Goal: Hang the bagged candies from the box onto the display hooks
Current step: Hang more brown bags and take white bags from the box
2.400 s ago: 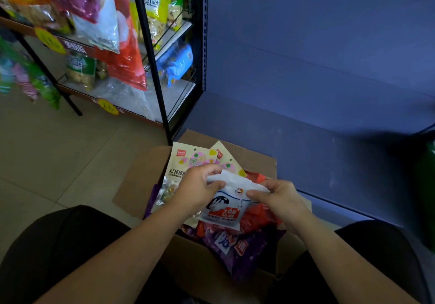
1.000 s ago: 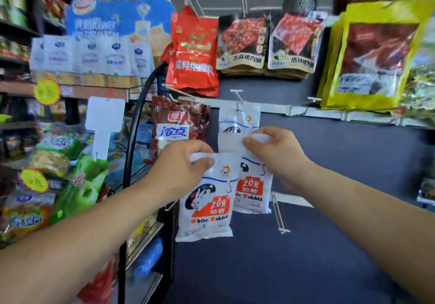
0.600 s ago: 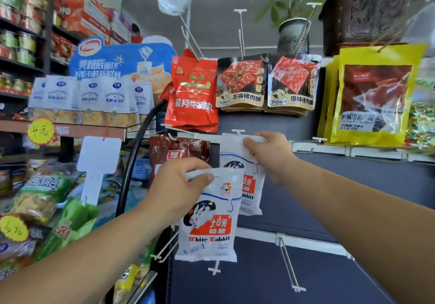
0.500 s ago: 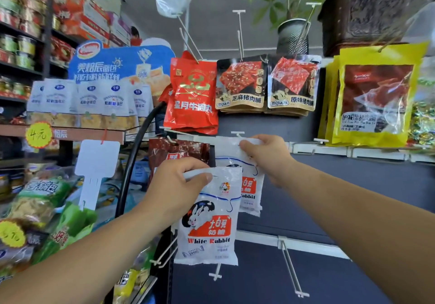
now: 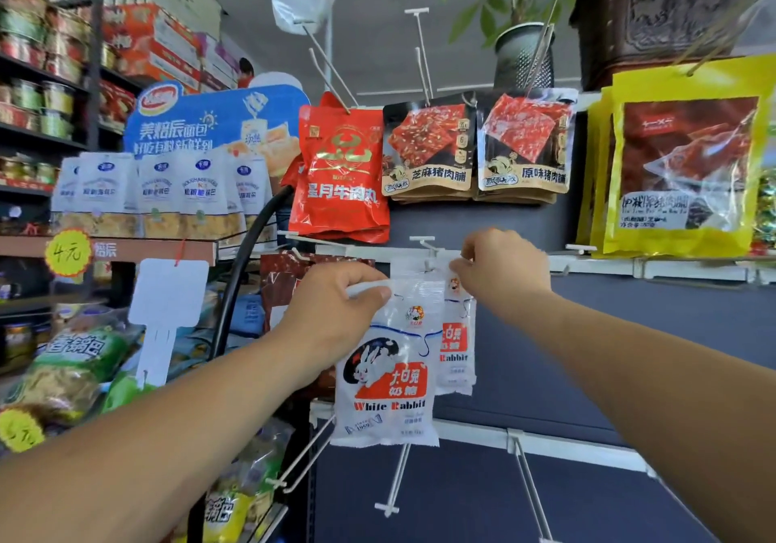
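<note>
We look up at a shop display wall w/ both bare arms raised. Our L hand (image 5: 336, 311) grips the top edge of a white White Rabbit candy bag (image 5: 386, 378), fingers curled over the edge and thumb under it; the bag hangs straight down from that grip, in front of the dark blue back panel (image 5: 630, 332). Our R hand (image 5: 499, 273) pinches the top of a second White Rabbit bag (image 5: 457, 345), which sits just behind and to the right of the first, partly covered by it. The R hand holds that top edge at a white display hook (image 5: 424, 244) on the middle rail; we can't tell whether the bag's hole is on the hook.

Left of the hook, dark red snack bags (image 5: 285, 278) hang behind the L hand. Row above, left to right: a red beef-ball bag (image 5: 340, 173), two pork jerky bags (image 5: 428, 147), and big yellow bags (image 5: 684, 173) at far right. Below, white peg hooks (image 5: 397, 479) stick out from the lower rail. Top centre, a potted plant (image 5: 520, 51) stands above the display. At left, a shelf (image 5: 138, 250) carries white bread bags (image 5: 155, 194) under a blue sign, w/ a round yellow price sticker (image 5: 67, 252) on its front edge; green snack packs (image 5: 79, 357) lie lower left.
</note>
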